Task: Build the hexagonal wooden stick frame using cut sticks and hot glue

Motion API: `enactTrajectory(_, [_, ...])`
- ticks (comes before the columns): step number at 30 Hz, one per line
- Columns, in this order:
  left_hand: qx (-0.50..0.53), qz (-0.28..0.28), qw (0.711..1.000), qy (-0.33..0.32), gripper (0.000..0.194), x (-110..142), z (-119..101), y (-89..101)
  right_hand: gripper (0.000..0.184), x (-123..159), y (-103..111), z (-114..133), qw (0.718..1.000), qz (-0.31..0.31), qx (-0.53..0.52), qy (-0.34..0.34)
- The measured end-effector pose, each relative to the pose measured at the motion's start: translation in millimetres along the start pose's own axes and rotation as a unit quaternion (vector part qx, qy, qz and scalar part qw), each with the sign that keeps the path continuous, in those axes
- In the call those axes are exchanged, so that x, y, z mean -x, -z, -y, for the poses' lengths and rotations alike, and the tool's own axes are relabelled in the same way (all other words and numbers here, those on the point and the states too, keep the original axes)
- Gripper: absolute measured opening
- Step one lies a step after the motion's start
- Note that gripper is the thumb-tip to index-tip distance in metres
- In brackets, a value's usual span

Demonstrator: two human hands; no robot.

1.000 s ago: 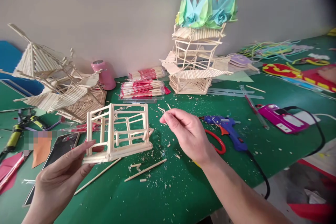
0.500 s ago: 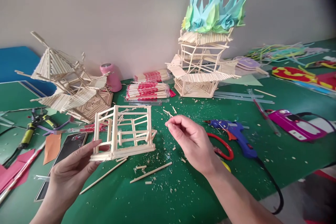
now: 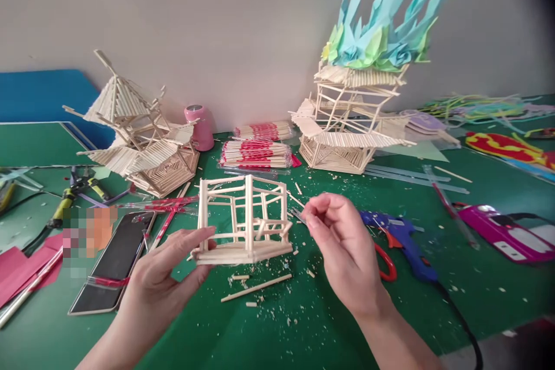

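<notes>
Above the green table (image 3: 310,326), the left hand (image 3: 165,272) pinches a small stick frame (image 3: 249,219) by its lower left corner; its posts and rails are joined, its sides and top uncovered. Beside it, the right hand (image 3: 344,248) has fingertips together, whether around anything I cannot tell. Wood scraps (image 3: 251,304) litter the table before a grey partition (image 3: 251,40).

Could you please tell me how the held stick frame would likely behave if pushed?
The stick frame is probably light for its size, being mostly open gaps. It may stay stiff when handled gently, since the left hand holds it at one end without visible sag. A firm push could snap it, its uprights being slender.
</notes>
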State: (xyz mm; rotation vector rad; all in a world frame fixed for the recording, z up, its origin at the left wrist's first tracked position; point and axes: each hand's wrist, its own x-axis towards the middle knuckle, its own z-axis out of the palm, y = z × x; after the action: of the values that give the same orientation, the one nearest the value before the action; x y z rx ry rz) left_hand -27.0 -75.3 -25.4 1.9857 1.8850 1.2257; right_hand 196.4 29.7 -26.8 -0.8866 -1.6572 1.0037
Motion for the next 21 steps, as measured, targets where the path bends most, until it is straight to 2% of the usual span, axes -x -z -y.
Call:
enactTrajectory(4, [-0.021,-0.001,0.998,-0.06,0.037,-10.2,-16.5,-8.4,0.024,7.2,-0.3,13.2,0.988,0.051,0.089,0.113])
enactTrajectory(6, [-0.029,-0.004,0.996,-0.088,0.034,-12.3,-21.5,-12.9,0.032,9.4,-1.0,19.5,0.967,0.088,0.163,0.175])
enactTrajectory(8, [-0.04,-0.003,0.994,-0.106,0.032,-13.3,-24.9,-16.9,0.037,10.4,-2.4,23.4,0.944,0.12,0.226,0.206])
enactTrajectory(12, [-0.05,0.001,0.99,-0.131,0.029,-14.6,-28.7,-23.1,0.037,9.4,-5.7,23.4,0.924,0.143,0.286,0.21])
enactTrajectory(16, [-0.053,0.002,0.989,-0.137,0.029,-16.3,-30.2,-26.0,0.027,8.2,-6.3,20.3,0.924,0.136,0.294,0.201])
enactTrajectory(21, [-0.06,0.021,0.987,-0.148,0.025,-17.7,-31.1,-25.3,0.024,8.7,-6.0,19.7,0.931,0.135,0.277,0.198])
